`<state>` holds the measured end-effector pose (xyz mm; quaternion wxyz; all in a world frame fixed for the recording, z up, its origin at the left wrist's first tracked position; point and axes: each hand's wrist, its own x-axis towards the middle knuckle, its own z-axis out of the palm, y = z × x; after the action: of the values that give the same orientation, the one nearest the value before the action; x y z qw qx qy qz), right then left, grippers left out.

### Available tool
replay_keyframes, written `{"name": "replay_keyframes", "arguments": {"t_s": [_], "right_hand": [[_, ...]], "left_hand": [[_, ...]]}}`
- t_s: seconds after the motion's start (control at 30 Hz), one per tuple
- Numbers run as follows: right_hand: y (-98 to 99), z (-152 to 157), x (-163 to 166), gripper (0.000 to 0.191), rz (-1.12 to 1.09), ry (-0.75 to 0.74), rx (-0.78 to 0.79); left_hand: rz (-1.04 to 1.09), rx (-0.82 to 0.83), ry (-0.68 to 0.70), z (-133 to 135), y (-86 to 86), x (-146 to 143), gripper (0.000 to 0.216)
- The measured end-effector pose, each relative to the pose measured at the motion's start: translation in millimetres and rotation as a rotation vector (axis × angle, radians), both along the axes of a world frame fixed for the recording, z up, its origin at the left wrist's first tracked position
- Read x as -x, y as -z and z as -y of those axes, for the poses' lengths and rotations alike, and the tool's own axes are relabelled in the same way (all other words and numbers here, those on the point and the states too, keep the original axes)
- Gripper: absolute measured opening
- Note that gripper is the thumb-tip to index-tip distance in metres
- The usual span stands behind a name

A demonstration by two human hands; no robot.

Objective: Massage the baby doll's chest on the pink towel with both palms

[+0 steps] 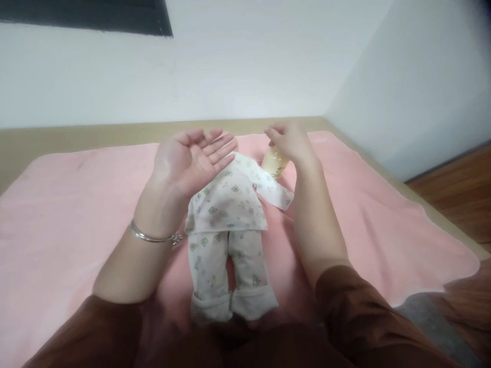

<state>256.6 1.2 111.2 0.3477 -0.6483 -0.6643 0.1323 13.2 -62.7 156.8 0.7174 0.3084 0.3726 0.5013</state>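
A doll in white printed baby clothes (228, 214) lies on its back on a pink towel (76, 204), legs toward me. Its head is hidden behind my left hand (192, 158), which hovers palm up with fingers stretched out and holds nothing. My right hand (291, 140) is curled over the top of a small pale yellow bottle (274, 162) standing on the towel beside the doll's outstretched sleeve. A silver bracelet (153, 237) circles my left wrist. Both forearms come out of brown sleeves.
The pink towel covers a beige mattress (57, 135) set against white walls in a corner. Wooden floor (456, 189) shows at the right, past the towel's edge. A dark window edge (95, 15) is at the top left.
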Motion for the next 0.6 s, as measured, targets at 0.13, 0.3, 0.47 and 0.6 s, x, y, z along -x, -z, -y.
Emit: {"name": "replay_keyframes", "arguments": {"t_s": [0.13, 0.3, 0.47, 0.6], "right_hand": [[-1.7, -0.9, 11.4, 0.041, 0.122, -0.009, -0.076], [-16.4, 35.2, 83.9, 0.052, 0.228, -0.163, -0.187], [-26.4, 106.7, 141.3, 0.075, 0.409, -0.551, -0.377], [-31.0, 138.0, 143.7, 0.092, 0.459, -0.621, -0.539]], "left_hand": [[0.139, 0.091, -0.038, 3.9, 2.8, -4.7, 0.033], [0.206, 0.065, -0.02, 15.4, -3.3, -13.0, 0.042], [0.096, -0.196, -0.101, 37.3, -22.9, -0.2, 0.061], [0.047, -0.318, -0.132, 51.5, -29.8, -0.5, 0.061]]}}
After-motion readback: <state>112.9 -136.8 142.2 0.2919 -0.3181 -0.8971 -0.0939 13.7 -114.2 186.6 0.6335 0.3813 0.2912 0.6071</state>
